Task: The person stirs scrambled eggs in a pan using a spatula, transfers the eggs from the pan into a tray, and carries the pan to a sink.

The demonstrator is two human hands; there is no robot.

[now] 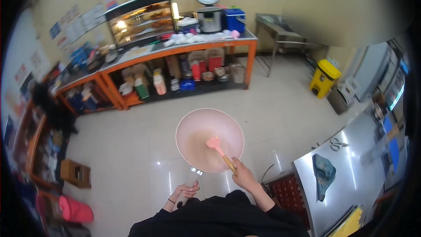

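Note:
A wide pink pan [188,127] with a pale rim is held out in front of me, over the tiled floor. My left hand [189,189] is closed round its light-coloured handle. In my right hand [244,174] I grip a spatula [213,143] by its wooden handle. The spatula's pink head overlaps the inside of the pan, right of a brownish patch on the bottom.
On the right stands a steel table [351,149] bearing a crumpled green cloth [323,175]. An orange-framed counter [184,50] with a lit display cabinet [142,17] runs along the back. A yellow bin [324,77] is at right; a wooden stool [76,173] and red bin [75,208] stand left.

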